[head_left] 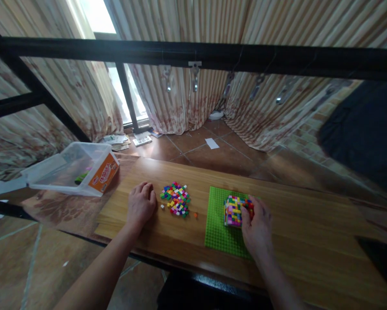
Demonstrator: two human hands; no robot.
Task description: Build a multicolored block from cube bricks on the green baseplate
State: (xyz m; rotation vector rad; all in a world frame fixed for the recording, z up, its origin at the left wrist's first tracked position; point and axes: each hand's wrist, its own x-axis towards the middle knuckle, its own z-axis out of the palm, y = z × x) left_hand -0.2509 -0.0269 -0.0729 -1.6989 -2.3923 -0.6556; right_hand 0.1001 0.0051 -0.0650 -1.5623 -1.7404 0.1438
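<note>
A block built of small multicoloured toy bricks [234,212] sits on a green studded baseplate [216,234]. My right hand [258,221] grips the block's right side, thumb on the near side and fingers over the far right corner, covering part of it. My left hand [140,203] rests on the table, its fingers curled and together; whatever may be under them is hidden. Just right of that hand lies a loose pile of small coloured bricks [178,198]. A single white brick [162,206] and an orange brick [196,215] lie apart from the pile.
The wooden table [180,245] runs across the view. At its left stands a clear plastic box [60,186] with an orange label and some green pieces inside. A black bar [148,47] with hanging clips crosses above. A dark flat object [379,258] lies at far right.
</note>
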